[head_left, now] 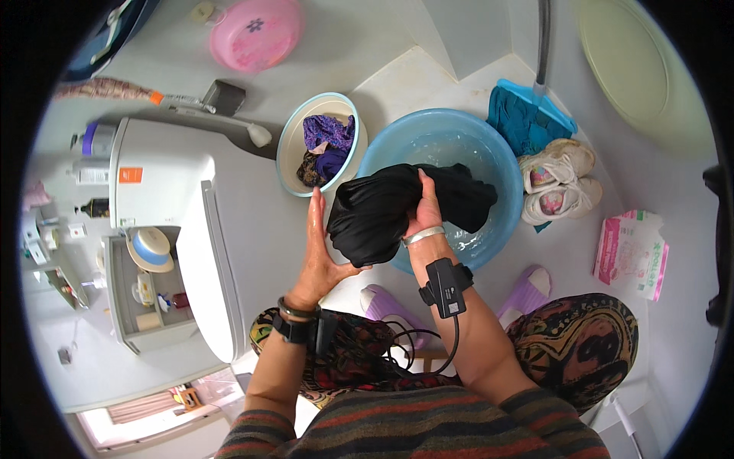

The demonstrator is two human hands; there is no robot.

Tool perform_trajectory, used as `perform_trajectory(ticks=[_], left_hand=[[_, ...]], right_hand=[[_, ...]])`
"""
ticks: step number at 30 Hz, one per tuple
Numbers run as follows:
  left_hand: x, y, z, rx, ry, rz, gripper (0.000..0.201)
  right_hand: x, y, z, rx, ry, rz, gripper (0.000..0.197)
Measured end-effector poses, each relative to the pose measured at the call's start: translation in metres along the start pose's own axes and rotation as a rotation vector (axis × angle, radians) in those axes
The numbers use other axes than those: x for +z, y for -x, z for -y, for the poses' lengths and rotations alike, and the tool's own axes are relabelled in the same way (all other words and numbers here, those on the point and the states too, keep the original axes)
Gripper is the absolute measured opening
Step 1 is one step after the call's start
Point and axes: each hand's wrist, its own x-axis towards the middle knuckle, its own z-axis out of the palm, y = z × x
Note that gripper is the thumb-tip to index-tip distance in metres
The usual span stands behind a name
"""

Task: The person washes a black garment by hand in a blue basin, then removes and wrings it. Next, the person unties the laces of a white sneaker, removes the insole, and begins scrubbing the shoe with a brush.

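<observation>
A bunched black garment (pixel 375 214) hangs over the near left rim of a light-blue basin (pixel 508 222) of water, its right end drooping inside the basin. My right hand (pixel 423 210) grips the garment around its middle, thumb on top. Wet and stretched out, my left hand (pixel 319 260) stands at the cloth's left end, thumb and fingers wide apart, the thumb touching its lower edge. Just beyond that hand sits a smaller cream basin (pixel 287 157) with a blue rim, holding purple and dark patterned clothes (pixel 330 141).
A white toilet (pixel 210 283) stands at the left. To the right are a teal mop (pixel 524 118), white shoes (pixel 558 187) and a pink-and-white package (pixel 631 256). A pink basin (pixel 256 34) is at the back. Black cables (pixel 417 373) loop between my arms.
</observation>
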Motion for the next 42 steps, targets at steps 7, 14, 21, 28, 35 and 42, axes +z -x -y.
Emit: perform_trajectory(ticks=[7,14,21,28,35,42], left_hand=[[-0.005,-0.016,-0.018,0.526,-0.108,-0.041,0.057],[-0.024,-0.004,-0.027,-0.102,0.729,-0.567,0.027],[-0.056,-0.016,0.005,-0.415,1.220,-0.619,0.018],[-0.036,-0.033,0.009,-0.574,1.290,-0.295,0.022],[-0.012,-0.046,0.009,-0.830,1.434,0.042,0.025],[0.011,-0.055,0.009,-0.905,1.658,0.242,0.039]], right_hand=[[-0.010,0.012,-0.010,0.100,0.136,0.125,0.054],[0.034,0.047,-0.041,-0.060,0.273,0.001,0.051],[0.080,0.073,-0.052,-0.082,0.652,0.238,0.027],[0.112,0.091,-0.033,-0.240,1.112,0.296,0.026],[0.118,0.093,-0.021,-0.258,1.281,0.330,0.033],[0.127,0.084,-0.006,-0.129,1.353,0.405,0.032]])
